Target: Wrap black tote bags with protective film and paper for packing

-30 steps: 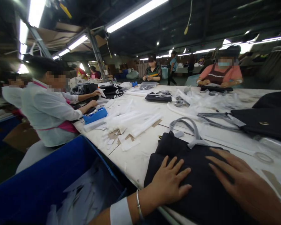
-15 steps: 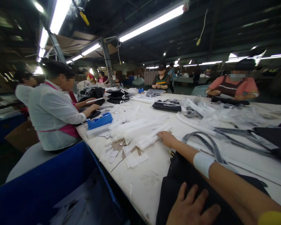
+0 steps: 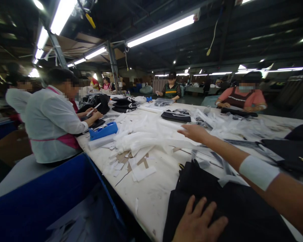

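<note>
Look up, and it's a dark ceiling (image 3: 151, 16) with one long tube light (image 3: 161, 31) glaring above the white tabletop (image 3: 153, 196), which stretches wide to the right. Over on the left, a line of lamps (image 3: 42, 38) runs back beside a slanting metal post (image 3: 57, 52). A thin cord (image 3: 213, 37) dangles, yellow-tipped. Way back there, a far table (image 3: 200, 89) stands on dim floor (image 3: 192, 96), and a bright patch (image 3: 241, 67), maybe a window, I can't tell, glows beyond.

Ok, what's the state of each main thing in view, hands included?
Black bag: lying down, under the left hand
Left hand: fingers spread
White strips: loosely heaped
Right hand: outstretched, fingertips at the strips, grip unclear
Blue bin: open-topped, pale pieces inside
Ceiling light: lit
</note>
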Demonstrator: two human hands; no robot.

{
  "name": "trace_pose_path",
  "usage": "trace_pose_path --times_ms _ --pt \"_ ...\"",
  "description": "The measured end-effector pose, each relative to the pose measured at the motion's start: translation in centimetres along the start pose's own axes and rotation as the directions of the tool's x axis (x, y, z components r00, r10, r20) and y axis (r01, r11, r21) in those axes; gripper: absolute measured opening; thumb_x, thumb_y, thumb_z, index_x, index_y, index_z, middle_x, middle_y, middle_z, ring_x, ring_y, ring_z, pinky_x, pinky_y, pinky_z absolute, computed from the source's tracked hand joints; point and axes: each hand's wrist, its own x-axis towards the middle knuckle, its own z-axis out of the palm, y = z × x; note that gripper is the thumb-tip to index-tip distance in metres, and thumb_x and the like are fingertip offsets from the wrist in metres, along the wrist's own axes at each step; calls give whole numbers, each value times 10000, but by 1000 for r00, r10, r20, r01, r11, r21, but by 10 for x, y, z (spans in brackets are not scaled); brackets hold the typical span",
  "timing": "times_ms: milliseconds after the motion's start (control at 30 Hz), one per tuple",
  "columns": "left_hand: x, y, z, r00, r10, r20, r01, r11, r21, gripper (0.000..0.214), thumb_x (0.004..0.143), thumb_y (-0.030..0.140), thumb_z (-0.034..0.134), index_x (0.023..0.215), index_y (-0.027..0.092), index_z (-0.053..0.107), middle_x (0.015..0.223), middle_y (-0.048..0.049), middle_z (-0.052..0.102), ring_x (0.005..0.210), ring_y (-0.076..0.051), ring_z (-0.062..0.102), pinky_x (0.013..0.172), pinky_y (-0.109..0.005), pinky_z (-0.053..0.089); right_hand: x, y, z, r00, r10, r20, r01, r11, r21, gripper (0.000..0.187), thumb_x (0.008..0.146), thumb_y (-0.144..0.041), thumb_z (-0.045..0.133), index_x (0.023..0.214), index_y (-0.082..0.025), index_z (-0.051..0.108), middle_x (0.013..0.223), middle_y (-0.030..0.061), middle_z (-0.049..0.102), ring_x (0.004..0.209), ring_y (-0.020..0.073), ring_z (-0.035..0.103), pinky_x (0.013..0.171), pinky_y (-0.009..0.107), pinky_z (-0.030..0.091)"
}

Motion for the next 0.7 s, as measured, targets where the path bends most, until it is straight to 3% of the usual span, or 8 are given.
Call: trace_pose_path --times_ms 100,200,267,333,400,500,600,700 --pt "1 4 -11 998 -48 27 49 997 -54 593 921 593 397 1440 309 363 1493 -43 408 1367 -274 385 1131 -509 311 -27 22 -30 989 131 69 -138 986 99 559 991 -492 212 1003 -181 676 868 67 737 664 191 653 657 293 450" --pt "0 11 -20 995 -100 28 102 992 -72 532 951 514 399 1440 307 370 1491 -31 413 1379 -245 367 1152 -486 294 -74 36 -52 961 161 -224 -175 983 -46 464 986 -433 303 1244 -181 594 1079 104 703 864 251 651 729 335 449" --pt "0 15 -24 992 -128 14 129 990 -62 512 952 484 420 1432 306 388 1490 -21 415 1388 -233 351 1164 -468 284 -112 38 -64 906 61 -420 -164 963 -213 455 978 -397 369 1368 -203 500 1192 129 652 1017 300 599 811 385 427" --pt "0 19 -28 989 -149 7 149 988 -40 499 949 462 443 1421 305 405 1487 -14 420 1389 -228 347 1169 -460 279 -150 34 -71 876 -67 -478 -109 937 -331 440 980 -320 383 1403 -232 466 1249 127 617 1093 311 552 893 423 386" --pt "0 21 -31 989 -147 21 148 989 -17 490 946 436 460 1413 294 420 1483 -22 425 1387 -233 349 1168 -469 278 -184 27 -67 887 -142 -438 -34 928 -371 437 970 -227 388 1397 -255 478 1280 113 598 1132 302 523 943 436 354" --pt "2 23 -35 991 -127 45 127 992 -5 467 944 399 473 1392 272 450 1476 -40 434 1389 -242 346 1164 -490 272 -225 14 -34 944 -139 -299 55 961 -271 448 935 -151 407 1345 -275 539 1273 103 595 1126 286 528 944 428 375" --pt "3 26 -37 991 -127 40 128 992 -13 435 945 375 476 1365 261 483 1470 -38 442 1386 -237 353 1168 -490 265 -254 4 14 989 -78 -123 83 996 36 360 915 -220 457 1222 -250 642 1166 105 626 1047 255 575 888 377 448" --pt "2 27 -37 992 -127 -5 127 992 3 378 954 298 455 1323 265 525 1421 -26 504 1348 -215 412 1157 -471 303 -266 1 40 995 -86 54 61 933 354 329 926 -289 424 1060 -246 721 961 69 668 884 213 624 800 334 491"
